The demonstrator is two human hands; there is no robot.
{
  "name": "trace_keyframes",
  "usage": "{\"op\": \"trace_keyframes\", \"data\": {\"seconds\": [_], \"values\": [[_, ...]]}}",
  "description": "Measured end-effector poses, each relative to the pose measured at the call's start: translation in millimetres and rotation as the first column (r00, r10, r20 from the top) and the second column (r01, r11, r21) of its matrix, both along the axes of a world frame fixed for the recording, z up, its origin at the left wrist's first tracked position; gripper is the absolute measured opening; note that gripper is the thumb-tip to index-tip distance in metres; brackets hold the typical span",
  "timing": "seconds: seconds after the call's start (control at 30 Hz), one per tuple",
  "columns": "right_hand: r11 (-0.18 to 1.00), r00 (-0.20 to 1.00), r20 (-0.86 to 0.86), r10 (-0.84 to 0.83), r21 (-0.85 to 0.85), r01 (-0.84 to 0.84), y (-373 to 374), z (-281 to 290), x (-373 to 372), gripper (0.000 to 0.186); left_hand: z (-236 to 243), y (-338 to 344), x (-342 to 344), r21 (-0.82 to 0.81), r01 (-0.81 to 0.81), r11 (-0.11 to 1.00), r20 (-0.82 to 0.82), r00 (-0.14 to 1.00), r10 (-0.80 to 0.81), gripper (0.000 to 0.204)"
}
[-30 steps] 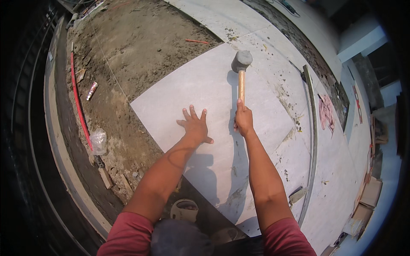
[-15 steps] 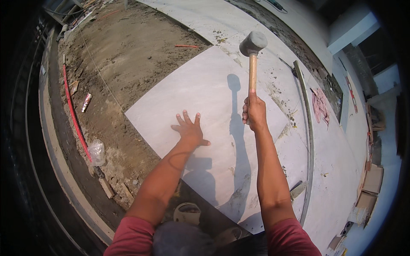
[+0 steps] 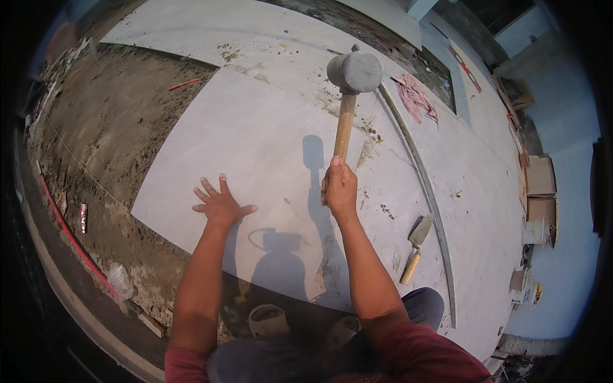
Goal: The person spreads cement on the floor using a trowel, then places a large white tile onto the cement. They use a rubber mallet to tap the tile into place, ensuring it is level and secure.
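Observation:
My right hand grips the wooden handle of a rubber mallet, whose grey head is held up above a large pale floor tile. The mallet's shadow falls on the tile, apart from the mallet itself. My left hand lies on the tile with its fingers spread and holds nothing. To the right of my right arm, a trowel with a wooden handle rests on the neighbouring pale tiles.
A long grey straightedge lies across the right-hand tiles. Beyond it is a crumpled pink cloth. Bare soil borders the tile on the left, with a taut string and a red pipe. Cardboard boxes stand far right.
My view has turned to the right, bringing the whole trowel into sight. The mallet's head looks larger and nearer. My left hand stays spread on the tile.

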State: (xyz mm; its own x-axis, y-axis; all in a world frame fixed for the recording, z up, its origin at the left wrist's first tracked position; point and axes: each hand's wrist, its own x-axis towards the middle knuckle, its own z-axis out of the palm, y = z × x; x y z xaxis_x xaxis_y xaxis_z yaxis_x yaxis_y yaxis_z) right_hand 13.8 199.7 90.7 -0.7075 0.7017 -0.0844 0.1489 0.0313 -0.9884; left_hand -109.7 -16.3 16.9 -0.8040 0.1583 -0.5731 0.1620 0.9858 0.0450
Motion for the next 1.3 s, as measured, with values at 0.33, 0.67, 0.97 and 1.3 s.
{"op": "trace_keyframes", "data": {"seconds": [0.33,0.67,0.97,1.3], "values": [[0.99,0.997,0.07,-0.021,-0.135,0.031,13,17,33,0.054,-5,-6,1,-0.008,-0.009,1.0,-0.031,0.999,0.009,0.134],[0.985,0.981,0.169,0.099,-0.156,-0.072,8,62,-1,0.057,-33,-20,32,0.211,0.061,0.975,-0.272,0.962,-0.002,0.119],[0.849,0.782,0.393,0.484,0.006,-0.529,-90,-36,-74,0.052,-61,-28,68,0.408,0.161,0.899,-0.519,0.851,0.083,0.103],[0.788,0.794,0.238,0.559,0.144,-0.598,-103,-46,-86,0.055,-51,-29,71,0.475,0.155,0.866,-0.514,0.848,0.129,0.101]]}}
